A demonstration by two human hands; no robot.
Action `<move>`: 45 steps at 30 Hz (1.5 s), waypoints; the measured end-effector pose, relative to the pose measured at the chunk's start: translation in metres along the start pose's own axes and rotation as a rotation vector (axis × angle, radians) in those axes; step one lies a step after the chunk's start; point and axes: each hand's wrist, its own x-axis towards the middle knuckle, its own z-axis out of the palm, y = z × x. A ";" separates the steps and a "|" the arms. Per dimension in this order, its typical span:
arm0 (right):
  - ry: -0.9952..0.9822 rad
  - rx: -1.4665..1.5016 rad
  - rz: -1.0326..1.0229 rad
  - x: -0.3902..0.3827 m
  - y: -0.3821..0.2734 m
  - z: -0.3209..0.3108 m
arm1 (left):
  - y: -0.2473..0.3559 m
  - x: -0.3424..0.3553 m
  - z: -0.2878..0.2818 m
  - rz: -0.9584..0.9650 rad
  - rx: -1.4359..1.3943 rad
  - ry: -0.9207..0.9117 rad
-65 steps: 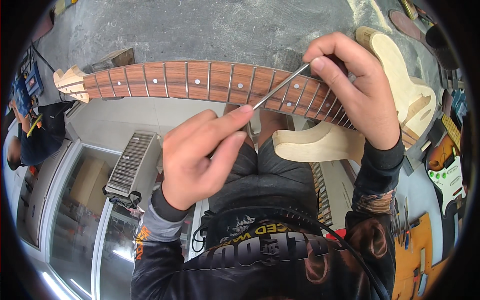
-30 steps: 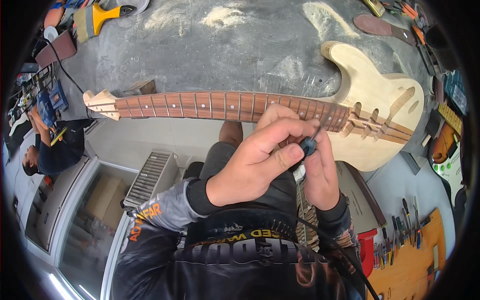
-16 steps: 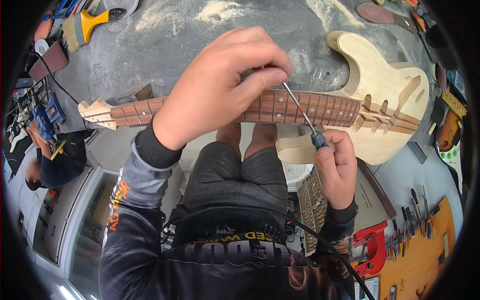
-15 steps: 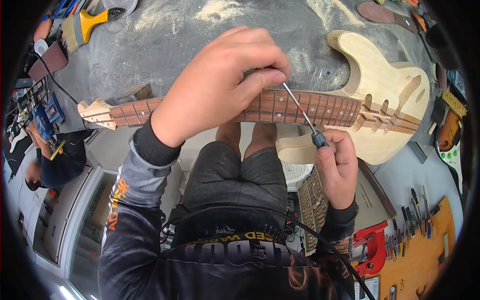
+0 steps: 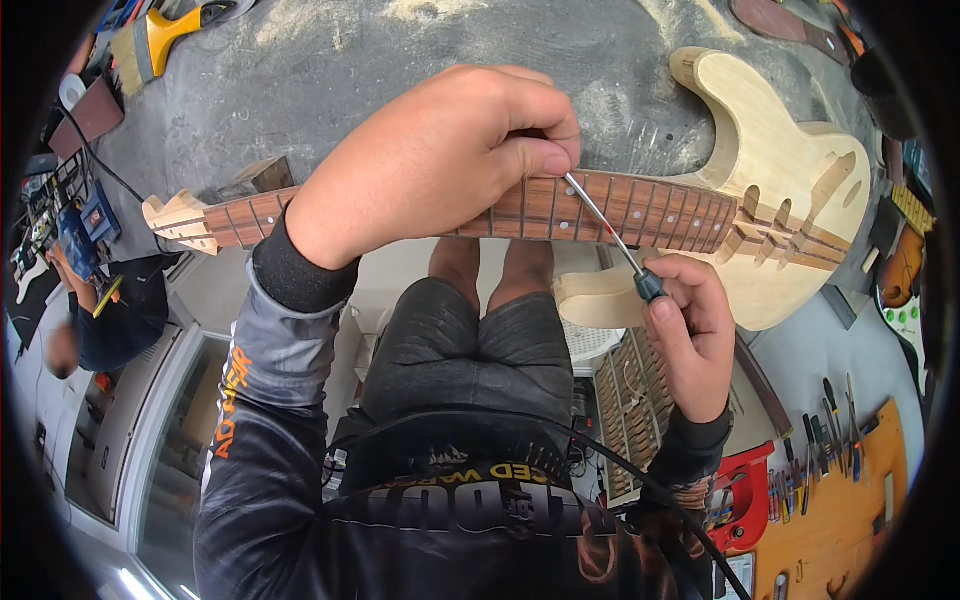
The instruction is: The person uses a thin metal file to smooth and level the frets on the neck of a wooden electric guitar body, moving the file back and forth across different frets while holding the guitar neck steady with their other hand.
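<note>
An unfinished bass guitar lies across the bench edge, its pale wooden body (image 5: 790, 170) at the right and its brown fretboard (image 5: 640, 208) running left to a bare headstock (image 5: 182, 222). Above the fretboard, a slim screwdriver (image 5: 607, 228) with a metal shaft and dark teal handle slants between both hands. My left hand (image 5: 450, 150) is closed, thumb and bent fingers pinching the shaft's upper end; the tip is hidden there. At the handle, my right hand (image 5: 690, 330) grips with thumb and forefinger, other fingers curled.
A wooden block (image 5: 258, 177) stands behind the neck. On the grey dusty bench (image 5: 300, 90) lie a yellow-handled brush (image 5: 165, 42) and a sanding block (image 5: 790, 28). Another person (image 5: 120, 315) works at far left. A red clamp (image 5: 742, 500) and tools hang at lower right.
My right hand has moved slightly right with the screwdriver handle. My left hand keeps its pinch on the shaft. The view has shifted a little, and the bass appears slightly displaced.
</note>
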 end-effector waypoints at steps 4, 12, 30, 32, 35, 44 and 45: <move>-0.027 -0.140 -0.020 0.005 -0.007 0.002 | 0.002 -0.002 -0.003 -0.066 -0.010 -0.019; 0.012 -0.556 -0.417 0.023 -0.011 0.010 | -0.008 -0.016 -0.021 -0.042 0.031 0.266; 0.023 -0.631 -0.517 0.020 0.004 0.010 | -0.026 -0.014 -0.027 -0.171 -0.301 0.392; -0.001 -0.764 -0.458 0.027 -0.012 0.023 | -0.024 -0.017 -0.028 -0.189 -0.278 0.403; 0.001 -0.845 -0.438 0.027 -0.009 0.025 | -0.024 -0.018 -0.029 -0.200 -0.254 0.428; 0.058 -0.093 -0.048 -0.003 0.019 0.009 | -0.017 -0.012 -0.025 -0.319 -0.498 0.525; 0.057 -0.075 -0.032 -0.003 0.018 0.009 | -0.018 -0.012 -0.026 -0.313 -0.493 0.513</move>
